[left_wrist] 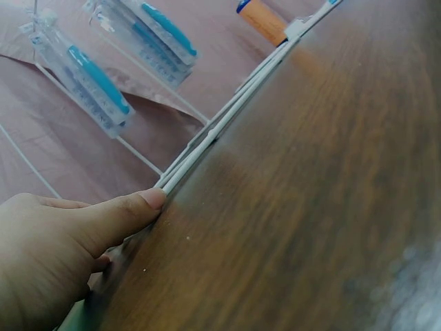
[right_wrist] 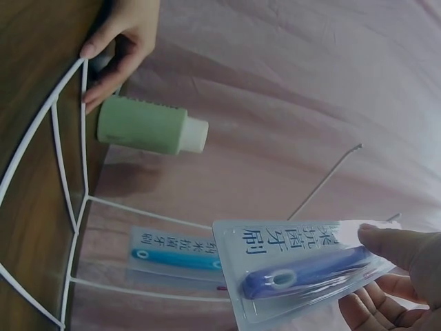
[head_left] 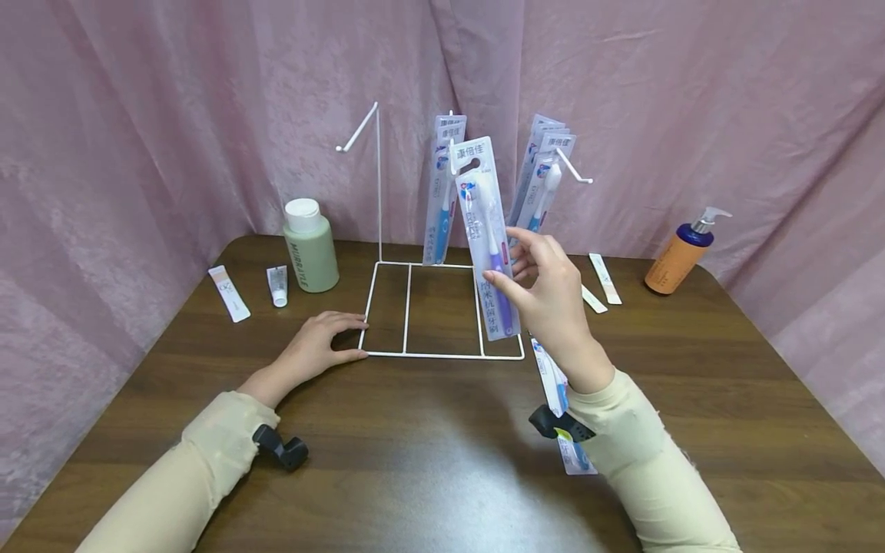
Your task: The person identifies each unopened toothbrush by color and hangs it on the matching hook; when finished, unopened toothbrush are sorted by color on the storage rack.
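Observation:
My right hand (head_left: 549, 296) pinches a packaged toothbrush (head_left: 492, 253) with a purple handle between thumb and fingers. The pack is held nearly upright, its hanging hole beside the front end of the middle hook in the head view. Behind it stands a white wire rack (head_left: 408, 307). Blue-handled packaged toothbrushes (head_left: 442, 207) hang on its middle hook, and several more packs (head_left: 542, 184) hang on the right hook. The left hook (head_left: 357, 127) carries nothing. My left hand (head_left: 314, 346) touches the rack's front left corner, thumb and fingers spread along the base wires.
Left of the rack are a green bottle (head_left: 313, 250), a small tube (head_left: 277, 286) and a white sachet (head_left: 229, 293). To the right are another sachet (head_left: 604, 279) and an orange pump bottle (head_left: 681, 255). Packaged toothbrushes (head_left: 549, 378) lie under the right forearm.

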{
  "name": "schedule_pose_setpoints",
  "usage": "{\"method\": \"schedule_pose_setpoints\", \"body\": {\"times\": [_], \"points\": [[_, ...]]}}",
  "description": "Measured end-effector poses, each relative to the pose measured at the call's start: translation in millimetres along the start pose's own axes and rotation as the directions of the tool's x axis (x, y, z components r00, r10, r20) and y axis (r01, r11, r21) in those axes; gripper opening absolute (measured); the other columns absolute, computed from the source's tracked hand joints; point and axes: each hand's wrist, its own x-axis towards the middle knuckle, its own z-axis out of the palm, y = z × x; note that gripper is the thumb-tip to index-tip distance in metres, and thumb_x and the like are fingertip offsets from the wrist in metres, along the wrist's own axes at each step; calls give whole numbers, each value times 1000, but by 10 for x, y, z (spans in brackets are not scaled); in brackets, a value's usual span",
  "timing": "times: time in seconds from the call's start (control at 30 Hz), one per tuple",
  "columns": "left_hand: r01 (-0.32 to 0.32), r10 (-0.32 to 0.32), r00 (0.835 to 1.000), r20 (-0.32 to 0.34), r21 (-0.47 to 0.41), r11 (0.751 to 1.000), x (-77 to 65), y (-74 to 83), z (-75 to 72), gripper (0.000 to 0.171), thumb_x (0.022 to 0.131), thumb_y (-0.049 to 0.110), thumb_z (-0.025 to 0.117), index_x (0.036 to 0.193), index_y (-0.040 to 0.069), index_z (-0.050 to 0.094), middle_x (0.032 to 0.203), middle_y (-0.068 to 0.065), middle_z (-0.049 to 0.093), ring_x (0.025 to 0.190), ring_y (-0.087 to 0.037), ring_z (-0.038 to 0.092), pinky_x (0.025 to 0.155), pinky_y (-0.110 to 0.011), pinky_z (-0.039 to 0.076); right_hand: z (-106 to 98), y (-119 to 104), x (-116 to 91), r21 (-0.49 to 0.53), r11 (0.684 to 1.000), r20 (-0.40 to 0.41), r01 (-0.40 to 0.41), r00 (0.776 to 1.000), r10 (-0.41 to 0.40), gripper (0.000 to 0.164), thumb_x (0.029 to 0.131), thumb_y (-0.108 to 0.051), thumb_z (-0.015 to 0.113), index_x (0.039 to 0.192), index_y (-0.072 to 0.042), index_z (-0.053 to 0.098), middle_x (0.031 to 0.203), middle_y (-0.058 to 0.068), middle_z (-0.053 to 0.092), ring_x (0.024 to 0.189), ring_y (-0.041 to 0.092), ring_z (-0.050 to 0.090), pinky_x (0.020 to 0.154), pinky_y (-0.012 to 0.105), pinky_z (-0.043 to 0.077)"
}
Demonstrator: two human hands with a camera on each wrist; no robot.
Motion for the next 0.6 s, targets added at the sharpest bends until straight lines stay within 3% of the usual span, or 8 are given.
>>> {"method": "schedule_pose_setpoints", "body": {"times": [0.6], "points": [[-3,3,1000,-3,1,1000,-7,22,-8,50,78,33,78,120,9,66,132,-11,61,125,-33,51,106,-57,34,253,36,59,17,1000,25,-4,1000,3,51,77,-12,80,122,1,60,91,15,60,78,23,61,69,30,54]]}}
